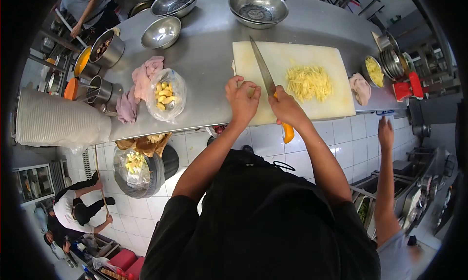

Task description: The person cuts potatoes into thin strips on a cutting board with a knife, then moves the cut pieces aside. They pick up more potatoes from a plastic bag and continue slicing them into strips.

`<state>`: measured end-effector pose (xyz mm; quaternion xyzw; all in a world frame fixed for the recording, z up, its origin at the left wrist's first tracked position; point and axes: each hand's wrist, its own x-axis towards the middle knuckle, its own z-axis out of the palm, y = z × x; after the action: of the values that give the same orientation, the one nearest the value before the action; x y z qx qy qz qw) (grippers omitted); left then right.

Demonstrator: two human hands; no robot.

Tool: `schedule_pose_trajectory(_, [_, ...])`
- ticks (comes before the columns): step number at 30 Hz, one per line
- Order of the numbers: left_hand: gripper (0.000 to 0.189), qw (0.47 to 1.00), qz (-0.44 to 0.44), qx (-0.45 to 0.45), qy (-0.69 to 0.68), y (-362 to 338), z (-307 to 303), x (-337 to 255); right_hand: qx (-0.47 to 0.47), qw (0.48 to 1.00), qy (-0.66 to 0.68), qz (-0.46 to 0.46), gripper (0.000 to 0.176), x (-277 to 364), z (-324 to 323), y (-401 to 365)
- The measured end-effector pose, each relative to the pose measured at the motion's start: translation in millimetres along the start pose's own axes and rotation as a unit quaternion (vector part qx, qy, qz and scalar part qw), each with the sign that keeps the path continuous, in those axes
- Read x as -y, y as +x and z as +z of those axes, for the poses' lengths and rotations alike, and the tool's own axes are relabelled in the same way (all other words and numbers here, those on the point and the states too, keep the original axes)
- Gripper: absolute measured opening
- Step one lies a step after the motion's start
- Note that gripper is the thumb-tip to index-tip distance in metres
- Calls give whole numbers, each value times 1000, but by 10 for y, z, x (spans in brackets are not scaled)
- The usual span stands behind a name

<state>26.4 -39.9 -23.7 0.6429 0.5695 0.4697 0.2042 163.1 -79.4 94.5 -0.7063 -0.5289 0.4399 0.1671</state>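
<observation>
My right hand (288,108) is wrapped round the orange handle of a long knife (263,67), whose blade points away across the white cutting board (253,102). To the left of the blade, my left hand (242,98) hovers over the board's left edge with its fingers curled and the thumb near the fingertips; whether it pinches anything is too small to tell. Thin pale yellow strips (309,83) lie heaped on the board right of the knife. Farther left, an open plastic bag (166,95) holds several peeled yellow pieces (165,94).
Metal bowls (258,8) stand at the back. Pink cloths (360,89) flank the board, and a bowl of yellow slices (374,71) is at right. Stacked containers (58,116) fill the left end. A co-worker's arm (386,182) extends at right; others stand at left.
</observation>
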Motion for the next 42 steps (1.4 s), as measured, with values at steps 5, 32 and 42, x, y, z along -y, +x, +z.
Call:
schedule_pose_trajectory(5, [10,1000,18,-7,-5,-21,16,60,-2,1000,-14,5,30,41,-5,-1])
schedule_pose_trajectory(32, [29,999,18,-40,-5,-21,-14,-9,-176,982,-75,-15,34,-686,-282,-198])
schedule_pose_trajectory(42, [18,967,243,76,-18,105,-88,-632,-317,928,-170,-91,43,-774,-83,-477])
